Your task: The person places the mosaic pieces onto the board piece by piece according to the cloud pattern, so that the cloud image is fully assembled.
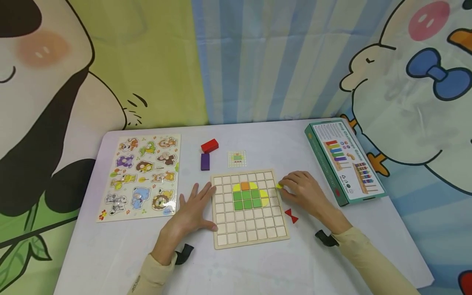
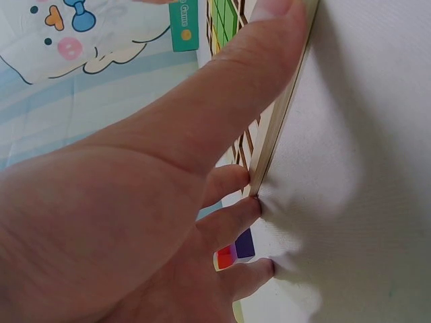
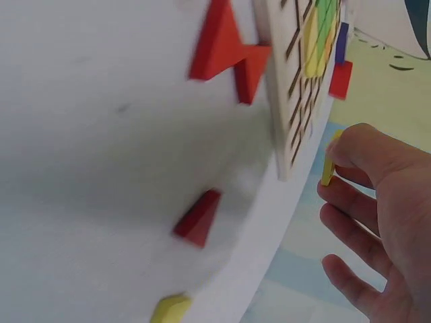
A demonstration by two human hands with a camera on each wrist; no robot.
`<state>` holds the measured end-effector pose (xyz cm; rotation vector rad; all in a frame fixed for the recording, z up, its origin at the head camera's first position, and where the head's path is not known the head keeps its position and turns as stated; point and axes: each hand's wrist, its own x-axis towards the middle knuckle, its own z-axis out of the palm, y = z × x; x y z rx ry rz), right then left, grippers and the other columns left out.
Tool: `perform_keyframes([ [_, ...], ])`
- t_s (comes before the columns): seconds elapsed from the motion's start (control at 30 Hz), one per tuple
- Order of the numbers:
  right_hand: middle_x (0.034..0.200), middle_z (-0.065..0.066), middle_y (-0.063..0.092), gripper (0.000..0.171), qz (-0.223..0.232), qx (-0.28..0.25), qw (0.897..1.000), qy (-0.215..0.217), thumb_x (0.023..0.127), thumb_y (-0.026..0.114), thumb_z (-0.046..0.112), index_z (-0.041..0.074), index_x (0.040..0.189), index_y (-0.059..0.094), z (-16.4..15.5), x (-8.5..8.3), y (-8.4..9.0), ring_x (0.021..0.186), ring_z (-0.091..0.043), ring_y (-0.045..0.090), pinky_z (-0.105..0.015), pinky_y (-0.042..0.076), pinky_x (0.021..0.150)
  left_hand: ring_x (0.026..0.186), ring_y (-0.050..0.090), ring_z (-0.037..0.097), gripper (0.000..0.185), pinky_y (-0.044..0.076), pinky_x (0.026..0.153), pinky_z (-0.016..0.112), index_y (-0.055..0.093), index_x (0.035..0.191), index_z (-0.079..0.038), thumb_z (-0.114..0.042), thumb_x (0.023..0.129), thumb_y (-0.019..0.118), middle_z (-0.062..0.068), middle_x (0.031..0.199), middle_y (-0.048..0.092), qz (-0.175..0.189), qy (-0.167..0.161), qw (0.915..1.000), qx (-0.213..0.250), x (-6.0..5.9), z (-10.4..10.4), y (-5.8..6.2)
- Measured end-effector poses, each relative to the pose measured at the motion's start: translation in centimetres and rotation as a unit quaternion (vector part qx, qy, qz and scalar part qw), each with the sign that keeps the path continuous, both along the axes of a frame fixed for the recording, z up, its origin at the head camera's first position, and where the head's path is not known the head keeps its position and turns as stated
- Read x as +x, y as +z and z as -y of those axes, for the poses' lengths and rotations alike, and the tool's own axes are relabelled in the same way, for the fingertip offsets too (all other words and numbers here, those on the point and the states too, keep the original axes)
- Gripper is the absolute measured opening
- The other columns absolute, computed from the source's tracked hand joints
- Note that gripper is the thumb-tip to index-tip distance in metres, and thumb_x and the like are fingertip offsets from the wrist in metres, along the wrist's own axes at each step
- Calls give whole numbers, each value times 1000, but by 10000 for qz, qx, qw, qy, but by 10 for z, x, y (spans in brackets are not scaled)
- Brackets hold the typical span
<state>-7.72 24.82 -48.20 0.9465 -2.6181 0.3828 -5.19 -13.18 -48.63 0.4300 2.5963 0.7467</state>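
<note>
A wooden grid board [image 1: 250,235] lies on the table, with green squares [image 1: 247,198], an orange square [image 1: 245,186] and yellow curved pieces [image 1: 264,198] set in its upper middle cells. My left hand [image 1: 192,209] is spread along the board's left side, thumb and some fingertips touching its edge. Between thumb and index finger my right hand [image 1: 304,192] pinches a small yellow piece [image 3: 330,158], held just off the board's right edge. Red triangular pieces [image 1: 291,216] lie beside the board, below that hand. In the right wrist view another red piece [image 3: 198,219] and a yellow piece [image 3: 171,309] lie on the table.
Behind the board lies a small pattern card [image 1: 237,159], with a red block [image 1: 209,146] and a purple block [image 1: 205,162] left of it. An animal puzzle board [image 1: 140,176] lies at the left. A green game box [image 1: 344,162] stands at the back right.
</note>
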Motion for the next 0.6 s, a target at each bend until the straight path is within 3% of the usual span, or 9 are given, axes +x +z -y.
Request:
perform_keyframes([
  [0.4, 99, 1, 77, 20, -306, 107, 9908, 1312, 80, 86, 16, 13, 98, 78, 78, -16, 7, 100, -20, 69, -39, 54, 93, 157, 2, 44, 126, -1, 111, 83, 28, 161, -14, -35, 59, 97, 8, 171, 15, 78, -2, 10000, -48, 0, 1, 0],
  [0.6, 98, 5, 77, 12, -269, 253, 9845, 1712, 86, 81, 19, 16, 98, 78, 112, -17, 6, 101, -18, 69, -38, 53, 98, 157, 2, 43, 124, 0, 112, 82, 27, 162, -15, -37, 62, 96, 7, 172, 15, 41, -45, 10000, -51, 1, 1, 2],
])
